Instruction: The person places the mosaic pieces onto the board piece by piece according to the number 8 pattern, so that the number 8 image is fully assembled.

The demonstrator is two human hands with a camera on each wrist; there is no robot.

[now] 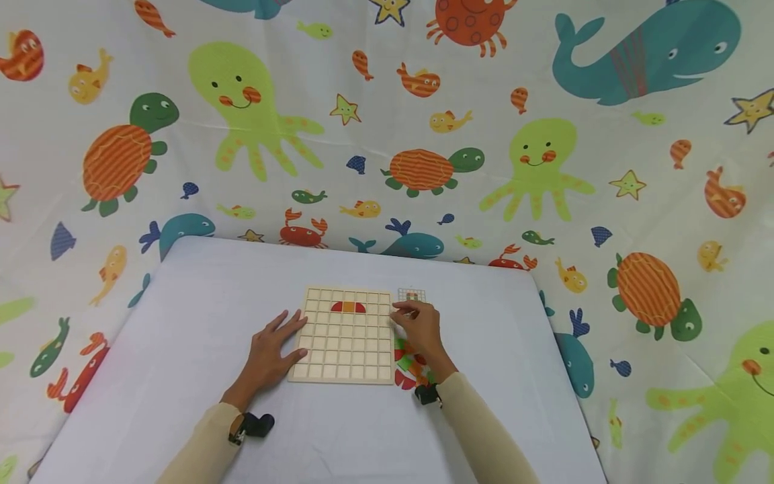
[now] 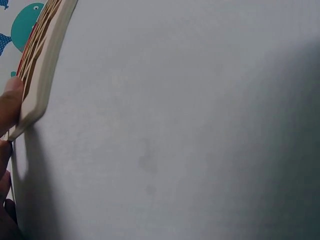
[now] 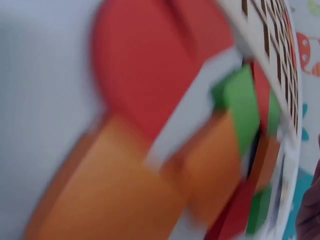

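The left hand, grip flat and relaxed, is pressing the wooden grid board on the worktop. The right hand is hovering over loose coloured pieces beside the board; its grip cannot be determined. No writing is legible.

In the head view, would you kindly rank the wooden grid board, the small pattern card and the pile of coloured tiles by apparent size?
1. Wooden grid board
2. Pile of coloured tiles, partly hidden by the right hand, so its extent is unsure
3. Small pattern card

Right hand hides most of the coloured pieces; right wrist view blurred; pattern card too small to read.
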